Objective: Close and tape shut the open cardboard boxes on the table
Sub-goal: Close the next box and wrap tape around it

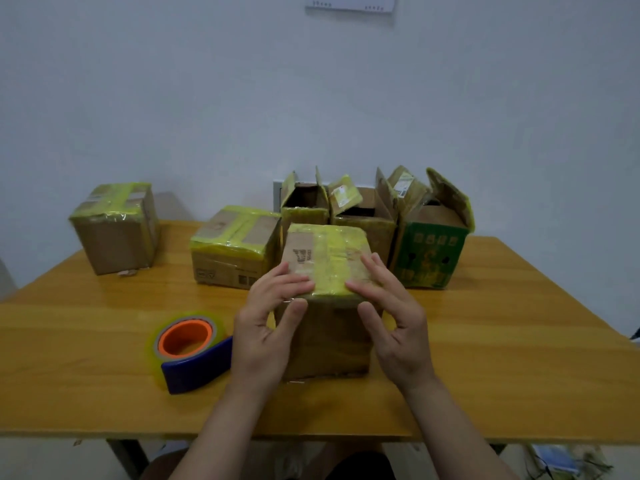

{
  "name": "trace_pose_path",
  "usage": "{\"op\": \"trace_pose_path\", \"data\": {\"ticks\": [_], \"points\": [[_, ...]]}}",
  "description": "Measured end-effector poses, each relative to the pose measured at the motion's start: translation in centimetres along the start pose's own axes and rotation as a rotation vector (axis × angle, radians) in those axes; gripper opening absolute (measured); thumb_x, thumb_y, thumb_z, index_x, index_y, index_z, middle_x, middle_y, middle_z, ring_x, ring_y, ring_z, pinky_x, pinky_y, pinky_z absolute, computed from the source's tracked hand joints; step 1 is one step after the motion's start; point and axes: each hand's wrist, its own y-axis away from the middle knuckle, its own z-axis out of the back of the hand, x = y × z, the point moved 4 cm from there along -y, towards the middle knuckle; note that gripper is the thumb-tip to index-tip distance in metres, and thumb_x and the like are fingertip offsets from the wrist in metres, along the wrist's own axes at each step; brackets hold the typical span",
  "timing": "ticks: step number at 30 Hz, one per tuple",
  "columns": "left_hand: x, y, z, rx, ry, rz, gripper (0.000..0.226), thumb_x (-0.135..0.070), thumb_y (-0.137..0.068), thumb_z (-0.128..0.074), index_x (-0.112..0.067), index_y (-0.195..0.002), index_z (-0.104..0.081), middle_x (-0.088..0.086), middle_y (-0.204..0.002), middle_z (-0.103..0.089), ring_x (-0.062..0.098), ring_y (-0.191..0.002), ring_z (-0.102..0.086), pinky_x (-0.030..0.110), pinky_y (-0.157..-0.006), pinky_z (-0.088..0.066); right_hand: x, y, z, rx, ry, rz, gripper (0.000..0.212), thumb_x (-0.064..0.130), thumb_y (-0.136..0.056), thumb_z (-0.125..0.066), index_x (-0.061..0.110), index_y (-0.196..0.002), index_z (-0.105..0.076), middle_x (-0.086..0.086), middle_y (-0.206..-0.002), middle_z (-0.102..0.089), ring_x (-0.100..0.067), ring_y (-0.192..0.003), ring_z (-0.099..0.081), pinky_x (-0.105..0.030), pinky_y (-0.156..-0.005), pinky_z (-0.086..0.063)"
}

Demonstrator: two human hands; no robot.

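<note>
Both forearms are reaching forward from the near edge. The left hand (266,327) and right hand (391,320), fingers straight and spread, are pressing the near top edge of the taped cardboard box (329,258), which is standing mid-surface (104,393).

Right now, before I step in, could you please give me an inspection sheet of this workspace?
Surface: wooden table.
Job's things: front box, left box and middle box taped shut; narrow brown box, wide brown box and green box open at the back; tape dispenser lying left of the front box.
Clutter: nothing seen.
Hands: left hand and right hand press the front box's top edge.
Cables: nothing seen.
Surroundings: pale wall, white sheet hanging on it.
</note>
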Motion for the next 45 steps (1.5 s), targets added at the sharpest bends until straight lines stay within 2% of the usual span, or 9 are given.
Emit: {"op": "trace_pose_path", "data": {"ticks": [6, 12, 19, 25, 35, 37, 39, 42, 45], "points": [[0.5, -2.5, 1.6, 0.122, -0.105, -0.043, 0.027, -0.038, -0.082, -0.074, -0.027, -0.106, -0.080, -0.019, -0.108, -0.077, 0.009, -0.125, -0.060, 0.027, -0.105, -0.049, -0.9, -1.6, 1.1, 0.084, 0.028, -0.054, 0.024, 0.019, -0.092, -0.073, 0.017, -0.116, -0.078, 0.006, -0.130, -0.071, -0.015, -0.139, -0.052, -0.048, -0.114, -0.045], [0.6, -2.1, 1.7, 0.167, -0.062, -0.013, 0.026, -0.033, -0.088, -0.068, -0.029, -0.112, -0.078, -0.019, -0.116, -0.075, 0.008, -0.132, -0.054, 0.025, -0.109, -0.045, -1.0, -1.4, 0.9, 0.073, -0.058, -0.124, 0.023, 0.021, -0.089, -0.077, 0.020, -0.112, -0.079, 0.010, -0.124, -0.073, -0.014, -0.137, -0.054, -0.047, -0.114, -0.044], [0.4, -2.8, 2.7, 0.251, -0.091, -0.003, 0.028, -0.026, -0.088, -0.070, -0.024, -0.115, -0.078, -0.017, -0.119, -0.075, 0.006, -0.132, -0.056, 0.039, -0.109, -0.051, -1.3, -1.7, 0.9, 0.054, -0.150, -0.149, 0.020, 0.020, -0.089, -0.073, 0.017, -0.108, -0.079, 0.006, -0.116, -0.077, -0.017, -0.136, -0.055, -0.042, -0.114, -0.045], [1.1, -2.8, 3.0, 0.310, 0.038, 0.112, 0.032, -0.024, -0.089, -0.068, -0.021, -0.120, -0.076, -0.014, -0.129, -0.071, 0.007, -0.141, -0.049, 0.052, -0.111, -0.048, -1.6, -1.5, 1.7, 0.127, -0.376, -0.262, 0.029, 0.009, -0.092, -0.066, 0.006, -0.120, -0.072, -0.003, -0.131, -0.071, -0.014, -0.146, -0.044, -0.037, -0.117, -0.042], [0.6, -2.2, 2.7, 0.185, -0.021, 0.022, 0.029, -0.022, -0.087, -0.071, -0.022, -0.115, -0.078, -0.009, -0.127, -0.072, 0.008, -0.135, -0.055, 0.027, -0.108, -0.050, -1.9, -2.0, 2.5, 0.174, -0.432, -0.321, 0.028, 0.005, -0.087, -0.070, 0.003, -0.114, -0.074, -0.007, -0.124, -0.074, -0.013, -0.144, -0.048, -0.038, -0.113, -0.047], [0.4, -1.9, 3.2, 0.120, -0.172, -0.046, 0.029, -0.032, -0.086, -0.072, -0.029, -0.114, -0.078, -0.005, -0.121, -0.065, 0.008, -0.124, -0.056, 0.017, -0.098, -0.050, -1.9, -1.9, 2.4, 0.173, -0.420, -0.308, 0.029, 0.006, -0.088, -0.069, 0.001, -0.116, -0.073, -0.007, -0.126, -0.073, -0.013, -0.143, -0.048, -0.038, -0.113, -0.047], [0.0, -1.8, 3.6, 0.050, -0.321, -0.135, 0.031, -0.035, -0.084, -0.073, -0.028, -0.114, -0.077, -0.003, -0.100, -0.057, 0.010, -0.099, -0.054, 0.012, -0.080, -0.046, -1.7, -1.8, 2.4, 0.145, -0.310, -0.259, 0.026, 0.010, -0.087, -0.072, 0.005, -0.112, -0.077, -0.005, -0.128, -0.072, -0.016, -0.141, -0.051, -0.038, -0.113, -0.047], [-0.7, -1.9, 3.9, 0.070, -0.350, -0.185, 0.032, -0.035, -0.082, -0.074, -0.020, -0.111, -0.079, -0.007, -0.080, -0.056, 0.013, -0.075, -0.054, 0.015, -0.062, -0.045, -0.6, -2.4, 3.3, 0.114, 0.048, -0.135, 0.023, 0.031, -0.083, -0.078, 0.025, -0.106, -0.082, 0.006, -0.117, -0.065, -0.017, -0.120, -0.058, -0.028, -0.096, -0.054], [-1.2, -2.6, 4.0, 0.166, -0.327, -0.159, 0.025, -0.038, -0.080, -0.076, -0.020, -0.097, -0.080, -0.011, -0.071, -0.060, 0.016, -0.070, -0.060, 0.024, -0.062, -0.052, 0.1, -3.6, 4.0, 0.290, 0.186, -0.142, 0.030, 0.040, -0.079, -0.079, 0.031, -0.108, -0.081, 0.011, -0.089, -0.059, -0.014, -0.083, -0.057, -0.020, -0.067, -0.047]]}}
